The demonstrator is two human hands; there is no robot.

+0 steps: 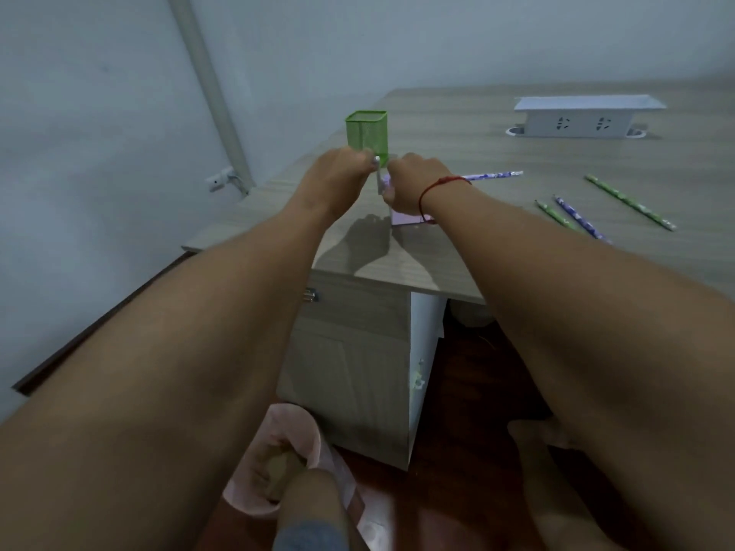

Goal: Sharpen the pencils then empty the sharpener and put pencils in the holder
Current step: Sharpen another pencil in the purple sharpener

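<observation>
A pale purple crank sharpener (405, 217) stands near the desk's left front corner, mostly hidden by my right hand (413, 182), which clamps down on its top. My left hand (338, 169) pinches the sharpener's grey crank handle (378, 175). A purple patterned pencil (493, 176) sticks out to the right from behind my right hand. Just behind my hands stands a green mesh holder (366, 131). Three more pencils lie on the desk at the right: a short green one (557, 215), a purple one (578, 218) and a long green one (628, 201).
A white power socket box (576, 115) sits at the back of the wooden desk (517, 252). Below the desk are a drawer cabinet (350, 351) and, on the floor, a bin with a pink liner (278, 463). A wall is at the left.
</observation>
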